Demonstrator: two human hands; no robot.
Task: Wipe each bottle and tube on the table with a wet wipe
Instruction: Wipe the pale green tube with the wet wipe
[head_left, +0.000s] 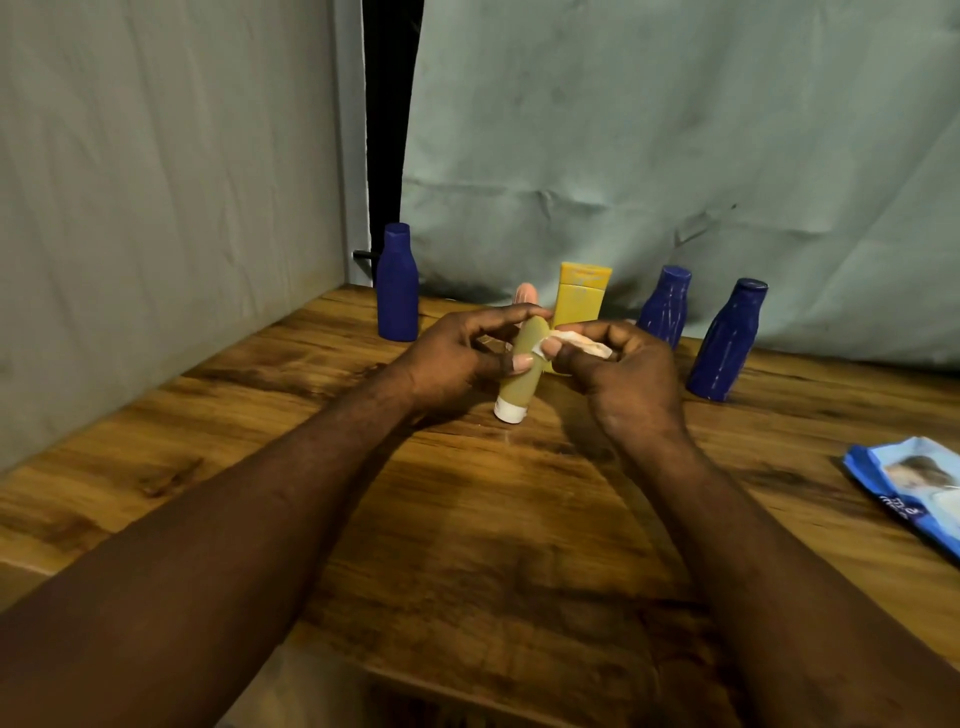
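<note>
L grip (457, 353) curls round the olive tube (519, 387), R grip (634, 374) pinches the wet wipe (576, 340) on it — slick plastic may slip & knock the yellow tube (582, 296) behind

Scene dim, with a warm cast. Light appears to come from overhead: soft shadows lie on the table (467, 545) under my left hand (452, 358) and right hand (628, 379). Mild sheen on the wood, no hard glare. The wet wipe (576, 340) and the cap of the tube (511, 389) read brightest. Edges bow from the wide lens. Print on the wipe packet (914, 488) is soft and illegible.
</note>
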